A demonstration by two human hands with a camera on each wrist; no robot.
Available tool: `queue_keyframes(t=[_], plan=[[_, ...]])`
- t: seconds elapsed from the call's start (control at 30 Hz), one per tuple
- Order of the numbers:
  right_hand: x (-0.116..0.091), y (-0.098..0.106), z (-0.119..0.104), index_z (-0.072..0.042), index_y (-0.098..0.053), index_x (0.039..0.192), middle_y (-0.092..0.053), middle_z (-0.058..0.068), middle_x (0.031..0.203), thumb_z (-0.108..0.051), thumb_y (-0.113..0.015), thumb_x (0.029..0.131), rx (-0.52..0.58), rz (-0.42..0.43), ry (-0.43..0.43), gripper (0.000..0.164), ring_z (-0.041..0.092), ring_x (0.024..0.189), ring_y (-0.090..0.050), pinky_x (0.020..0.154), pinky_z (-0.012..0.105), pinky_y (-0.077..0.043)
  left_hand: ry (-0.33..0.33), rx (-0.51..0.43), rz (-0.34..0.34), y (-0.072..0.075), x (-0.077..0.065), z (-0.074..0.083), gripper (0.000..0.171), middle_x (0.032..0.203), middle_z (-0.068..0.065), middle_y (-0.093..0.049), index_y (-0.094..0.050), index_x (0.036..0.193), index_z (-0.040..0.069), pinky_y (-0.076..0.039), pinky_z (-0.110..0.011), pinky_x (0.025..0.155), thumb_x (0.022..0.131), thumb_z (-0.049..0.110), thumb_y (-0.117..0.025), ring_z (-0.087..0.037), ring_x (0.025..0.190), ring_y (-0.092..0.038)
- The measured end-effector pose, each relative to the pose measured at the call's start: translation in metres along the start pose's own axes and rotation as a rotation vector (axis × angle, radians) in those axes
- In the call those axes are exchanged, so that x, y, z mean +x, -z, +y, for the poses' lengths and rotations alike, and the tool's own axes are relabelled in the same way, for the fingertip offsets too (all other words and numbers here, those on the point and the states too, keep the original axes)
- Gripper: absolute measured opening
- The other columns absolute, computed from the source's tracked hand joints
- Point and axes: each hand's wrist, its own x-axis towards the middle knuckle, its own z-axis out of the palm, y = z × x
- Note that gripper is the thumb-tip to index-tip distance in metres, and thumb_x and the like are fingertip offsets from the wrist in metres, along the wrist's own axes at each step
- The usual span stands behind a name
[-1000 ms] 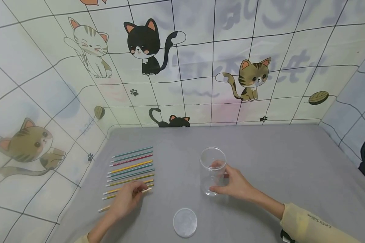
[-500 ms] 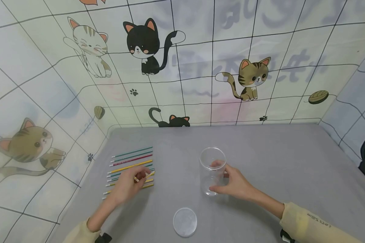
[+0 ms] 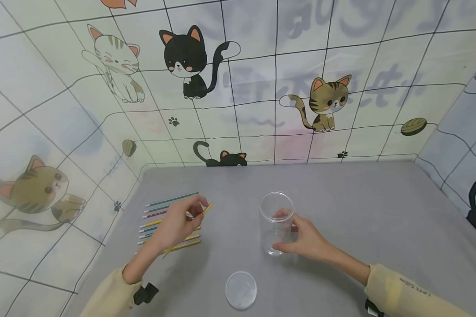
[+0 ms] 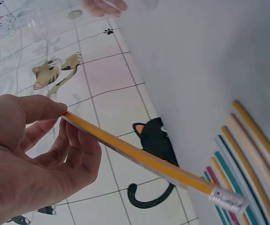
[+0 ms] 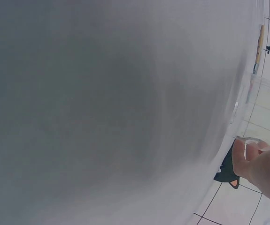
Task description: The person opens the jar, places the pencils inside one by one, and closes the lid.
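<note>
Your left hand [image 3: 178, 222] pinches a slim yellow eraser-tipped pencil [image 4: 130, 149] above the multicoloured pencil row [image 3: 172, 199]; right hand [image 3: 307, 240] grips the upright clear cylindrical jar [image 3: 268, 231]. Grey worktop [image 3: 230, 229] spans between both sets of fingers, far edge beyond.

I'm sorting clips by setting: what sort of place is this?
Probably a small indoor work nook: a gray table bounded on three sides by a cat-print covering, with pencils and a clear cup. Whether it's a home or studio, I can't tell.
</note>
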Motion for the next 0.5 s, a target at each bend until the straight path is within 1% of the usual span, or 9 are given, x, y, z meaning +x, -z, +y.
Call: queue_keyframes(t=[0.13,0.23,0.37,0.43,0.5], plan=[[0.001,0.0,0.0,-0.018,-0.056,0.127,-0.062,-0.004,0.121,-0.016,-0.091,0.071,0.005,-0.003,0.003,0.066,0.03,0.106,-0.061,0.09,0.038,-0.052,-0.023,-0.037,0.0,0.003,0.012,0.009,0.032,0.081,0.001,-0.062,-0.062,0.107,0.009,-0.056,-0.027,0.063,0.084,-0.013,-0.067,-0.013,0.075,-0.063],[0.001,-0.001,0.0,-0.017,-0.056,0.127,-0.062,-0.004,0.121,-0.015,-0.091,0.07,0.002,0.0,0.004,0.067,0.026,0.106,-0.061,0.09,0.038,-0.052,-0.035,-0.052,-0.004,0.005,0.021,0.018,0.031,0.082,-0.001,-0.063,-0.062,0.108,0.008,-0.056,-0.028,0.063,0.085,-0.012,-0.066,-0.015,0.076,-0.063],[0.001,-0.001,0.0,-0.017,-0.057,0.127,-0.063,-0.004,0.12,-0.015,-0.091,0.07,-0.005,0.002,0.001,0.067,0.019,0.105,-0.061,0.09,0.037,-0.052,-0.017,-0.053,-0.008,0.008,0.032,0.031,0.03,0.085,0.0,-0.063,-0.062,0.11,0.009,-0.056,-0.028,0.066,0.087,-0.009,-0.066,-0.015,0.079,-0.062],[0.001,0.0,0.0,-0.018,-0.056,0.127,-0.063,-0.005,0.12,-0.016,-0.091,0.07,-0.004,0.001,0.0,0.067,0.018,0.105,-0.061,0.09,0.037,-0.052,-0.012,-0.066,-0.012,0.01,0.038,0.038,0.029,0.086,0.0,-0.064,-0.061,0.111,0.009,-0.056,-0.029,0.067,0.088,-0.008,-0.066,-0.015,0.08,-0.063],[0.0,0.0,0.0,-0.018,-0.056,0.128,-0.062,-0.004,0.121,-0.016,-0.091,0.071,-0.001,0.0,0.001,0.067,0.018,0.105,-0.061,0.09,0.038,-0.052,-0.03,-0.071,-0.011,0.01,0.045,0.045,0.028,0.086,-0.001,-0.065,-0.061,0.112,0.009,-0.057,-0.028,0.068,0.089,-0.007,-0.066,-0.015,0.08,-0.063]])
